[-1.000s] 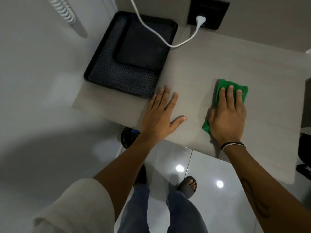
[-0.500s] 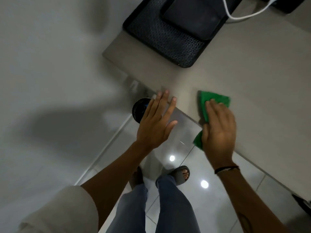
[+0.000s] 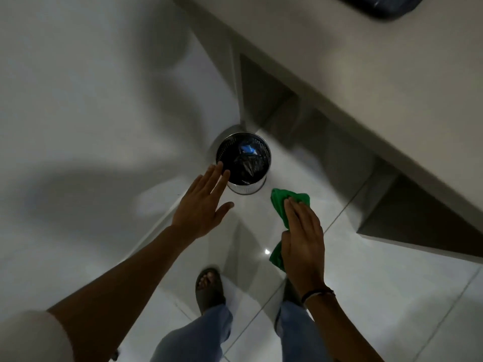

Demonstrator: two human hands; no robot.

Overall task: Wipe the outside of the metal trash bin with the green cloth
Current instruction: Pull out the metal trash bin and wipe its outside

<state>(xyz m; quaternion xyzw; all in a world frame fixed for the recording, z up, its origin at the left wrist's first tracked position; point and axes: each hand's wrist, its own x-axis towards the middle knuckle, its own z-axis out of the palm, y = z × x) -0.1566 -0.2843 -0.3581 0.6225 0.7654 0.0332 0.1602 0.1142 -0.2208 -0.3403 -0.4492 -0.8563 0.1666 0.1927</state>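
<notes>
A small round metal trash bin [image 3: 247, 188] stands on the white tiled floor in the corner where the wall meets the counter's base. It has perforated walls, a black liner and something blue inside. My left hand [image 3: 202, 205] is stretched flat above the floor, fingers apart, its fingertips overlapping the bin's near-left rim. My right hand [image 3: 303, 237] holds the green cloth [image 3: 281, 205] in the air, just right of and nearer than the bin. Part of the cloth hangs below my palm.
A beige counter [image 3: 339, 61] overhangs the floor at the upper right, with dark recesses beneath it. The corner of a black tray [image 3: 381, 6] sits on top. A white wall [image 3: 91, 100] runs along the left. My feet in sandals [image 3: 210, 288] stand on the tiles.
Both hands have come off the countertop and dropped toward the floor. The cloth left the counter in my right hand. The view has tilted down, and the whole bin now shows.
</notes>
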